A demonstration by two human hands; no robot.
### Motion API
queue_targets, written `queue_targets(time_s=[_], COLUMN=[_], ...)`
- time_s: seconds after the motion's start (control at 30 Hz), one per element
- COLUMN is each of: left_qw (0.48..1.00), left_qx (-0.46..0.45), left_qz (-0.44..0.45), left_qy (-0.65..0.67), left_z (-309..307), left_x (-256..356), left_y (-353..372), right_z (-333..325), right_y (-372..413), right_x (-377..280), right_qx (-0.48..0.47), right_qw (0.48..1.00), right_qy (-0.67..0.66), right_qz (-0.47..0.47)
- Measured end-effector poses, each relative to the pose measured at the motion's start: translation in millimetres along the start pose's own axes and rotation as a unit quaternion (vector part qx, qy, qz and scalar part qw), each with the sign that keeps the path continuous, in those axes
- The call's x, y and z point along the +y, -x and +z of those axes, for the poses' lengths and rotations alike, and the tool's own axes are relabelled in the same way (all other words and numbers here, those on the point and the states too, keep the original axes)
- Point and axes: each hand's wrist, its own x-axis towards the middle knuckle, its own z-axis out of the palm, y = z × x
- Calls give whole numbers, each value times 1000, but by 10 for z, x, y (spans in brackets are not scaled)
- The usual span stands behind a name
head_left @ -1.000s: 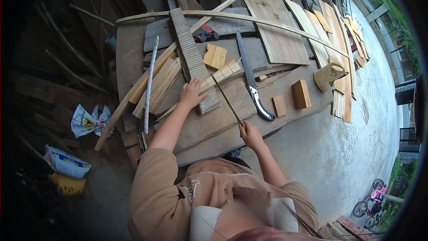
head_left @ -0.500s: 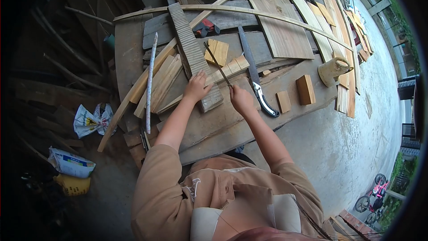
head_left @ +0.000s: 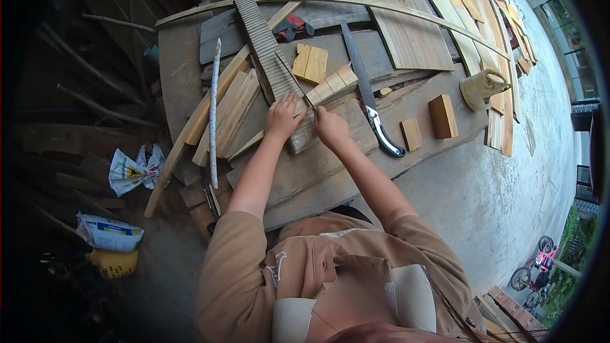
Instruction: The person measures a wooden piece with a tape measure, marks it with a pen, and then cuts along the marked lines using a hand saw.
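A long, narrow wooden board (head_left: 262, 39) cut with many crosswise grooves slants over the work table. My left hand (head_left: 283, 117) lies on its near part, fingers stretched out and pressing down. Closed around the near end of a thin dark rod-like tool (head_left: 294, 78) is my right hand (head_left: 332, 129), just beside the board's right edge. The tool's far end lies across the grooved face; its exact kind is too small to tell. Right of it are a yellowish wood block (head_left: 311, 63) and a pale marked wood strip (head_left: 334, 85). A handsaw (head_left: 359, 67) rests farther right.
Two small wood blocks (head_left: 443, 117) and a beige mug-like container (head_left: 481, 89) stand near the table's right edge. Loose planks (head_left: 403, 22) cover the far side, crossed by a long thin batten (head_left: 356, 1). A white-wrapped stick (head_left: 215, 111) lies left. Bags (head_left: 111, 233) sit on the floor.
My right hand has moved left and slightly up, bringing the tool over the grooved board. My left hand stays on the board. The whole view has shifted a little.
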Motion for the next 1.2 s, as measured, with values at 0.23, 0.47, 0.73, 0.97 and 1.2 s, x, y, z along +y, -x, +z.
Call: queue_targets(time_s=[0.23,0.47,0.73,0.97,1.2], left_qw=[1000,1000,1000,1000,1000], left_qx=[-7,6,7,2,-15], left_qz=[9,4,2,2,-8], left_qy=[-22,-24,-30,-25,-22], left_z=[21,-2,16,1,-15], left_x=[-2,35,25,26,36], left_y=[8,-5,5,4,7], right_z=[38,113,53,-125,-98], right_y=[17,-3,107,403,446], right_x=[19,-3,26,112,191], right_qx=[9,17,1,-27,-9], right_qw=[1000,999,999,999,998], right_qy=[-29,-33,-40,-28,-48], right_qz=[-1,4,19,29,33])
